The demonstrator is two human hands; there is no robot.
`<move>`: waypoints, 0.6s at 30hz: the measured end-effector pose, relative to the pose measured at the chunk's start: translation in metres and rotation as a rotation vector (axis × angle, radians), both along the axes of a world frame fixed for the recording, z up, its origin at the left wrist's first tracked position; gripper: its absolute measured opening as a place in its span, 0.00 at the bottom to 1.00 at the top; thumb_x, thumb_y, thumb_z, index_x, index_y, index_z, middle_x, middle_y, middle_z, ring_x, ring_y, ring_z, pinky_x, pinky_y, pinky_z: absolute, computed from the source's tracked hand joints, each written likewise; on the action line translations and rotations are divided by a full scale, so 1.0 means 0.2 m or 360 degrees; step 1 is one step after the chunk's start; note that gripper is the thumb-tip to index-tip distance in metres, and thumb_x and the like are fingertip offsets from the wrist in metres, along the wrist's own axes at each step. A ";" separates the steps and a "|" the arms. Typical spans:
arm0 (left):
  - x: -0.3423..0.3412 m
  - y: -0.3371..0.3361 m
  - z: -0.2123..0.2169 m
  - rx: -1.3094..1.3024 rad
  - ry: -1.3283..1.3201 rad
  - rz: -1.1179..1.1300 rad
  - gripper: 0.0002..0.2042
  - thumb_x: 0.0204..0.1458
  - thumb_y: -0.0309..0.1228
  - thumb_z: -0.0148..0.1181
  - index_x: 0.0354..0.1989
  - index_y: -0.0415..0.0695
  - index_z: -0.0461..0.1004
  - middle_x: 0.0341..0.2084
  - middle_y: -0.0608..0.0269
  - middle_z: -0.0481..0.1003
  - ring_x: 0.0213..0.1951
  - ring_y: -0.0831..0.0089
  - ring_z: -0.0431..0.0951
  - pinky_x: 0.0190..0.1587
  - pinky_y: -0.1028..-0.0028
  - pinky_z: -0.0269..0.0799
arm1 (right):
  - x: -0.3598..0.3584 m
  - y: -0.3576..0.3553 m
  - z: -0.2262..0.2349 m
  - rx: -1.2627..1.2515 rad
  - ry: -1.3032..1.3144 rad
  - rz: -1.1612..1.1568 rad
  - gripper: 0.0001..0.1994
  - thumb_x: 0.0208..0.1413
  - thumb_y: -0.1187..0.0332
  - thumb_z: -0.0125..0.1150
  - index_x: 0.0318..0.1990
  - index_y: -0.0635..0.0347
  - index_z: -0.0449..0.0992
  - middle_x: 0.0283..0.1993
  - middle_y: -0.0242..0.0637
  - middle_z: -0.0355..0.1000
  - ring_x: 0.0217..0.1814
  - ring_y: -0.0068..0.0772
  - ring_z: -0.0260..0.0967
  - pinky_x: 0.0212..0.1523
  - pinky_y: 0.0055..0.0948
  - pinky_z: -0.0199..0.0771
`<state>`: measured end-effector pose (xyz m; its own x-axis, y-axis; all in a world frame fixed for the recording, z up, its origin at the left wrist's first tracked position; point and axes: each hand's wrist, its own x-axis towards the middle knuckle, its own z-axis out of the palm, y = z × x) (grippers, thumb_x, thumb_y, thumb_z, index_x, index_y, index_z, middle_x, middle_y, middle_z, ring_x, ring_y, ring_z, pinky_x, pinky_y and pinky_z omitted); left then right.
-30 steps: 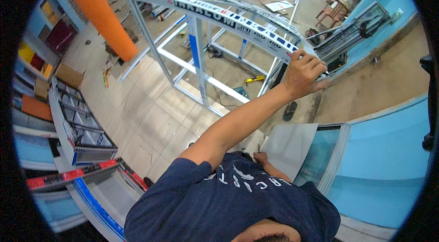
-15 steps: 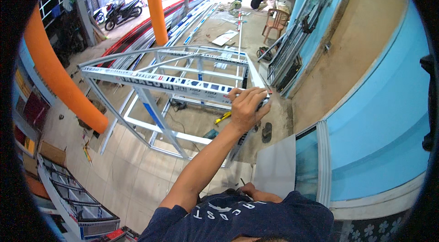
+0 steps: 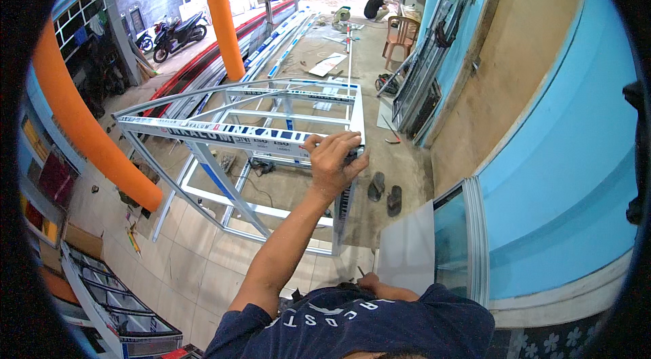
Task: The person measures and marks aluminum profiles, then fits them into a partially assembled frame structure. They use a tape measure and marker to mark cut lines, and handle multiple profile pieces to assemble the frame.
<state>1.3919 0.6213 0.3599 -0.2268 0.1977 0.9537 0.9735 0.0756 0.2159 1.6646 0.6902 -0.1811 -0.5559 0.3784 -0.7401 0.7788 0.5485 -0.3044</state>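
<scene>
My left hand [image 3: 332, 165] is closed over the near right top corner of a silver aluminium frame [image 3: 234, 140], its fingers curled over the rail. This frame is a box of bars, partly covered with printed film, standing on the floor before me. Close to my waist, my right hand [image 3: 369, 282] is closed around a thin dark stick-like tool [image 3: 361, 271], whose kind I cannot make out. My shirt partly hides the right forearm.
Dark sandals [image 3: 384, 195] lie right of the frame. A glazed panel [image 3: 453, 243] leans by the blue wall at right. Orange pillars [image 3: 224, 20] stand at left, with long aluminium bars [image 3: 278, 40] behind. Farther off are a brown chair [image 3: 403, 39] and a crouching person [image 3: 375, 5].
My left hand and the frame corner appear farther left and slightly lower, as the view has shifted. Both sandals now show; the yellow tool seen inside the frame is out of sight.
</scene>
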 end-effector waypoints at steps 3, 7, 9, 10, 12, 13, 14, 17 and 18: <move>0.02 -0.01 0.01 -0.0092 -0.0022 0.0060 0.15 0.42 0.33 0.77 0.39 0.49 0.79 0.42 0.66 0.85 0.45 0.73 0.83 0.54 0.67 0.58 | 0.08 0.06 0.06 0.0037 0.0008 -0.0245 0.30 0.40 0.44 0.72 0.39 0.64 0.85 0.43 0.49 0.82 0.47 0.48 0.81 0.47 0.40 0.81; 0.03 -0.10 0.07 -0.0424 -0.0064 0.0052 0.20 0.45 0.36 0.76 0.46 0.49 0.77 0.48 0.67 0.83 0.52 0.71 0.80 0.59 0.64 0.58 | 0.23 0.09 0.15 -0.0013 -0.0036 -0.0548 0.30 0.45 0.48 0.70 0.44 0.70 0.83 0.50 0.55 0.80 0.54 0.53 0.79 0.54 0.41 0.79; 0.01 -0.16 0.12 -0.0642 -0.0066 -0.0005 0.21 0.49 0.38 0.73 0.51 0.49 0.77 0.50 0.64 0.81 0.55 0.67 0.79 0.61 0.59 0.61 | 0.32 0.10 0.16 -0.0007 -0.0009 -0.0631 0.29 0.45 0.49 0.70 0.44 0.70 0.83 0.50 0.55 0.80 0.55 0.54 0.78 0.54 0.41 0.79; -0.01 -0.17 0.14 -0.0728 -0.0066 -0.0011 0.22 0.49 0.37 0.73 0.53 0.48 0.77 0.52 0.62 0.81 0.57 0.65 0.78 0.61 0.59 0.63 | 0.36 0.11 0.15 0.0037 -0.0038 -0.0693 0.29 0.45 0.49 0.70 0.44 0.70 0.83 0.50 0.55 0.80 0.55 0.54 0.78 0.55 0.41 0.79; -0.02 -0.18 0.16 -0.0812 -0.0005 0.0030 0.22 0.48 0.36 0.73 0.52 0.48 0.79 0.51 0.62 0.81 0.55 0.63 0.79 0.59 0.61 0.65 | 0.49 0.13 0.08 -0.0056 -0.0081 -0.0731 0.29 0.45 0.51 0.69 0.44 0.71 0.83 0.51 0.56 0.80 0.56 0.53 0.78 0.55 0.41 0.78; -0.02 -0.18 0.15 -0.0774 -0.0009 0.0017 0.22 0.47 0.36 0.73 0.52 0.48 0.79 0.50 0.62 0.82 0.54 0.63 0.79 0.59 0.61 0.66 | 0.56 0.15 0.01 -0.0089 -0.0121 -0.0758 0.28 0.46 0.51 0.69 0.45 0.71 0.82 0.51 0.56 0.80 0.56 0.53 0.78 0.56 0.41 0.78; -0.02 -0.17 0.15 -0.0736 -0.0011 0.0005 0.22 0.47 0.35 0.74 0.51 0.48 0.79 0.50 0.62 0.82 0.53 0.63 0.80 0.58 0.62 0.67 | 0.62 0.16 -0.07 -0.0037 -0.0128 -0.0741 0.28 0.46 0.51 0.69 0.45 0.69 0.83 0.50 0.55 0.80 0.55 0.52 0.78 0.55 0.41 0.79; -0.01 -0.14 0.13 -0.0631 -0.0007 0.0001 0.21 0.45 0.34 0.74 0.51 0.47 0.80 0.48 0.61 0.83 0.51 0.63 0.81 0.57 0.62 0.68 | 0.76 0.18 -0.33 0.0017 -0.0174 -0.0600 0.26 0.47 0.49 0.68 0.46 0.63 0.84 0.50 0.54 0.80 0.53 0.50 0.79 0.54 0.42 0.79; -0.01 -0.13 0.12 -0.0580 0.0009 -0.0005 0.21 0.45 0.34 0.74 0.50 0.47 0.81 0.48 0.61 0.83 0.50 0.63 0.81 0.56 0.62 0.68 | 0.78 0.19 -0.39 -0.0036 -0.0205 -0.0494 0.26 0.47 0.48 0.68 0.46 0.61 0.84 0.49 0.54 0.80 0.53 0.50 0.80 0.53 0.43 0.79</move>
